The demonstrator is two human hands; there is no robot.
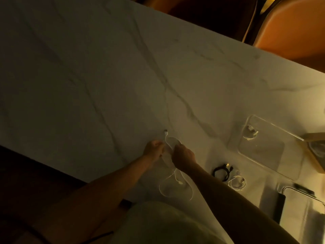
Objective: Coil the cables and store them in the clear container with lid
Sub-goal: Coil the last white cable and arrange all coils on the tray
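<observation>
A white cable [169, 147] lies partly looped on the marble table [88, 76]. My left hand [153, 148] and my right hand [183, 154] both pinch it, close together, with its plug end sticking out beyond them and a loose loop trailing toward me. To the right lie a coiled black cable [222, 171] and a coiled white cable [236, 182]. The clear container [267, 147] sits at the right with one coiled white cable [249, 133] in its far corner.
A clear lid [306, 208] lies at the lower right beside a dark flat object [279, 208]. A wooden box [314, 150] stands at the right edge. Orange chairs [290, 29] stand beyond the table's far edge.
</observation>
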